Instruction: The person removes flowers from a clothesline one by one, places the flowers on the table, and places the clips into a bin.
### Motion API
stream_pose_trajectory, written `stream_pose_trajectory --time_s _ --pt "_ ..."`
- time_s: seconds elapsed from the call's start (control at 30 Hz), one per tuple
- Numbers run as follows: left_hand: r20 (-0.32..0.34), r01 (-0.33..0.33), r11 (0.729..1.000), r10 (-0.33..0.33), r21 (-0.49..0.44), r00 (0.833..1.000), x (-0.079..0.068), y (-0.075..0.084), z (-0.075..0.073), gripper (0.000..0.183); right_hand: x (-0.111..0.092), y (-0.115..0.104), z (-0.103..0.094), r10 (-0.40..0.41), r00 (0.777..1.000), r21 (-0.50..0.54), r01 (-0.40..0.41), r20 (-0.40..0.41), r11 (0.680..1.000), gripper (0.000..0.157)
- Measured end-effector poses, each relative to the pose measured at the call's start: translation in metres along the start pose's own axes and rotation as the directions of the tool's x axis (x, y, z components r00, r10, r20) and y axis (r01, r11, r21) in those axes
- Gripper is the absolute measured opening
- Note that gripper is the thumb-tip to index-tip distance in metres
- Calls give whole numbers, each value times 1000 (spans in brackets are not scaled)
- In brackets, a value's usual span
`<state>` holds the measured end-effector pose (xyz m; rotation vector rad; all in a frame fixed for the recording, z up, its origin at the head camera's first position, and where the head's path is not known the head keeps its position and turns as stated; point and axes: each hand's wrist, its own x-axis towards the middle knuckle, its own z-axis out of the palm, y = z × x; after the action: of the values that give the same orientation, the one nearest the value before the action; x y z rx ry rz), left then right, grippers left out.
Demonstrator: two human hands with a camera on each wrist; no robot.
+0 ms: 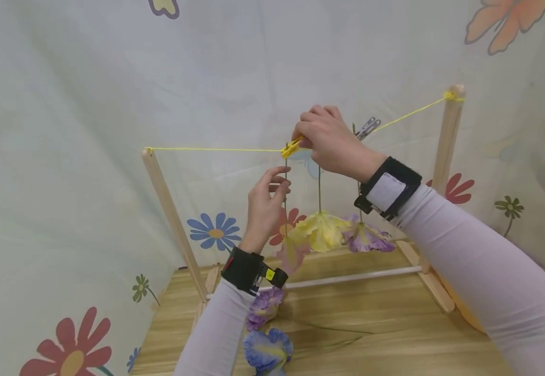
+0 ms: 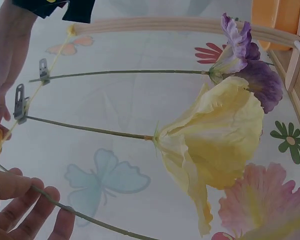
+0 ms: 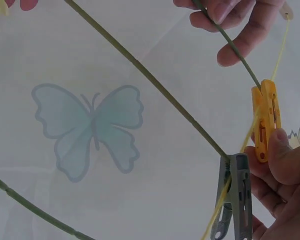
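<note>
Over the wood-grain desk, a wooden stand carries a yellow string between its two posts. From that string the pink artificial flower hangs bloom-down, beside the yellow artificial flower. It should prove very light; its long green stem looks thin and springy, apt to bend or swing, while the petals look soft and easily creased, so the stem just below the string seems the best hold. There the left hand has thumb and fingers closed, loosely it seems, about the stem. The right hand has its fingers clamped on the handles of the yellow clothespin, whose front end meets string and stem. That clip, probably smooth, stiff plastic, is best squeezed at its handle ends
</note>
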<state>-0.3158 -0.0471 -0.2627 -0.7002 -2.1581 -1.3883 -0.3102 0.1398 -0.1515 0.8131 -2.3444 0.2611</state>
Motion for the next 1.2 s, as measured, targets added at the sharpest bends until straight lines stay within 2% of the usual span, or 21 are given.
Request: stream_pose_trajectory --time_s 0.17,0.37,0.63,0.8,0.93,1.2 --pt "-7 -19 1000 20 18 1000 0 1 -1 31 -2 3 4 -12 993 33 15 -116 999 9" --pt "-16 -39 999 39 30 999 -2 2 -2 30 -5 7 5 3 965 66 15 -264 998 11" --pt "-31 -68 997 69 32 997 -7 4 -5 29 -11 10 7 0 935 112 42 -354 993 14" --pt "-36 -66 997 67 32 997 -11 2 -6 30 -18 9 8 -11 929 142 68 -371 988 16" --pt "-36 -93 994 94 49 995 -16 0 -6 30 -29 11 9 -16 913 174 95 -408 980 19" --pt "-23 -211 967 217 141 976 -43 -2 -4 29 -70 11 18 2 851 205 125 -526 971 29"
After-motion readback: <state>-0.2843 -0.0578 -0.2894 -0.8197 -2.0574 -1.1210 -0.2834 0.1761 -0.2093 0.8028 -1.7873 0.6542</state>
